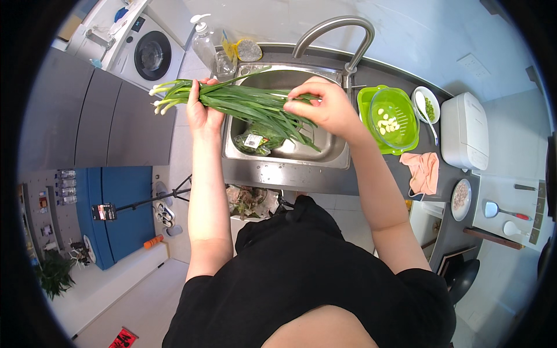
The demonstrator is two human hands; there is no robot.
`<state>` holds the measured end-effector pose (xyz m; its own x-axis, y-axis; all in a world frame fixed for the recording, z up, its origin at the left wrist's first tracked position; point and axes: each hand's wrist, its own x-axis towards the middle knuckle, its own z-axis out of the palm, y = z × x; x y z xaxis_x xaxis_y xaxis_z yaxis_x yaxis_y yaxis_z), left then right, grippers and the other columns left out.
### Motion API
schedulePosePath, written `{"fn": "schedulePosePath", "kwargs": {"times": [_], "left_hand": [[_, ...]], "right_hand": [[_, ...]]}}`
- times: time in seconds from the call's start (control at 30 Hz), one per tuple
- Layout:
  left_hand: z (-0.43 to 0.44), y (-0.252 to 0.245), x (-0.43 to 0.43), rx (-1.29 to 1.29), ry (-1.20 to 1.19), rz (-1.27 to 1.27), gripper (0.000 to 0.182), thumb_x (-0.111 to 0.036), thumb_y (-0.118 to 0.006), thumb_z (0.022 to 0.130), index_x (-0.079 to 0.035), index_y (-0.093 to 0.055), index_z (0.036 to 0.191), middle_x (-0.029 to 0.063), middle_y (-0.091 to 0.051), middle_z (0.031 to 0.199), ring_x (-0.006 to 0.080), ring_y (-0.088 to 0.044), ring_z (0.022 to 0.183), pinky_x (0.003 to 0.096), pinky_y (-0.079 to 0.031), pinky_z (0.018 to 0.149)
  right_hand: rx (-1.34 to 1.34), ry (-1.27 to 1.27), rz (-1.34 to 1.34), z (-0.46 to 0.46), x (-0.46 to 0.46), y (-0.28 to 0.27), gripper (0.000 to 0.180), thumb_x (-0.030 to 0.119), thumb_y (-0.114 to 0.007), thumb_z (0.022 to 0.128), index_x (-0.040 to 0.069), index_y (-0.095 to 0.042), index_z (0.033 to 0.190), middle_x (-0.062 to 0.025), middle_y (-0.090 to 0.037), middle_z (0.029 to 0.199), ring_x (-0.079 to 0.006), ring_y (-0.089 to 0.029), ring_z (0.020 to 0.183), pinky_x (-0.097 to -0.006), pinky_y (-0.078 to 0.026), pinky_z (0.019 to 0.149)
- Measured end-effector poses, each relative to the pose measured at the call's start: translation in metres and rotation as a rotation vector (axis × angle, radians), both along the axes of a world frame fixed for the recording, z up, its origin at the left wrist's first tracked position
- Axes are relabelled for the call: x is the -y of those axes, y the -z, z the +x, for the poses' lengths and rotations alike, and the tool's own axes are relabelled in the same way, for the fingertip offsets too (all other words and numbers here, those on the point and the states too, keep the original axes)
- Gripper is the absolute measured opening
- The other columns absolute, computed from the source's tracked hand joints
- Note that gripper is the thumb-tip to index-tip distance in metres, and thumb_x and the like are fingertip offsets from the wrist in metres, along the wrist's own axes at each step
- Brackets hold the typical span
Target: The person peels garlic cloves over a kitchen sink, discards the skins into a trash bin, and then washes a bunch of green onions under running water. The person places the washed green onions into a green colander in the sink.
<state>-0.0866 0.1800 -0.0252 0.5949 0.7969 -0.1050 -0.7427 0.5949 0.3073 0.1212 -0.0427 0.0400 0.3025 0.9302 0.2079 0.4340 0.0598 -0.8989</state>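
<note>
A bunch of green onions (248,102) lies level across my hands, above a stainless steel sink (339,145). Its white bulbs point to the left and its green leaves fan out to the right. My left hand (204,106) grips the stalks near the bulb end. Toward the leaf tips, my right hand (320,104) pinches some leaves between thumb and fingers. Beneath the bunch, a clear plastic bag of leafy greens (261,139) with a printed label sits in the left part of the basin. A curved metal faucet (335,21) rises behind the sink.
To the right stand a green basket (365,100) holding a glass bowl (394,139) of peeled garlic cloves, a white bowl (428,93) with a spoon, and a white appliance (463,130). A pink cloth (424,169) lies nearer. Behind the sink's left corner is a pump bottle (203,45).
</note>
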Motion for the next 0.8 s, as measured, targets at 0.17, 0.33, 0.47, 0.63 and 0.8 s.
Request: {"fn": "schedulePosePath", "kwargs": {"times": [0.17, 0.33, 0.47, 0.63, 0.8], "left_hand": [[0.004, -0.013, 0.007, -0.021, -0.001, 0.056, 0.017, -0.021, -0.058, 0.098, -0.004, -0.056, 0.095, 0.0055, -0.057, 0.091, 0.0210, -0.057, 0.092, 0.0445, -0.043, 0.098], [0.005, -0.019, 0.017, -0.042, 0.039, 0.140, 0.019, -0.023, -0.057, 0.099, -0.004, -0.056, 0.095, 0.0053, -0.058, 0.091, 0.0202, -0.057, 0.092, 0.0423, -0.043, 0.097], [0.003, -0.021, 0.022, -0.058, 0.027, 0.120, 0.020, -0.024, -0.058, 0.099, -0.004, -0.056, 0.095, 0.0056, -0.057, 0.091, 0.0200, -0.056, 0.092, 0.0407, -0.045, 0.095], [0.017, -0.011, 0.031, -0.011, -0.006, 0.015, 0.019, -0.024, -0.060, 0.098, -0.005, -0.056, 0.096, 0.0056, -0.060, 0.091, 0.0213, -0.058, 0.091, 0.0364, -0.049, 0.088], [0.005, -0.006, 0.019, 0.122, -0.076, -0.031, 0.018, -0.021, -0.057, 0.098, -0.004, -0.052, 0.094, 0.0063, -0.054, 0.089, 0.0211, -0.054, 0.089, 0.0359, -0.047, 0.090]], "right_hand": [[0.346, 0.048, -0.133, -0.013, -0.001, -0.014, 0.024, 0.022, -0.077, 0.080, 0.003, -0.071, 0.095, -0.0073, -0.065, 0.089, -0.0192, -0.060, 0.075, -0.0308, -0.048, 0.069], [0.253, 0.082, -0.132, -0.010, 0.000, -0.007, 0.021, 0.021, -0.073, 0.083, 0.002, -0.069, 0.092, -0.0079, -0.064, 0.086, -0.0191, -0.060, 0.071, -0.0312, -0.048, 0.066], [0.213, 0.162, -0.194, -0.015, 0.002, 0.007, 0.017, 0.020, -0.070, 0.087, 0.004, -0.068, 0.090, -0.0078, -0.062, 0.081, -0.0166, -0.057, 0.066, -0.0308, -0.046, 0.060], [-0.578, 0.321, 0.190, -0.017, -0.011, 0.038, 0.009, 0.011, -0.064, 0.090, 0.001, -0.065, 0.091, -0.0024, -0.060, 0.076, -0.0100, -0.054, 0.070, -0.0267, -0.043, 0.065], [-0.871, 0.560, 0.402, 0.017, -0.011, 0.054, 0.008, 0.007, -0.057, 0.096, 0.002, -0.062, 0.098, -0.0025, -0.062, 0.080, -0.0112, -0.057, 0.072, -0.0255, -0.046, 0.065]]}}
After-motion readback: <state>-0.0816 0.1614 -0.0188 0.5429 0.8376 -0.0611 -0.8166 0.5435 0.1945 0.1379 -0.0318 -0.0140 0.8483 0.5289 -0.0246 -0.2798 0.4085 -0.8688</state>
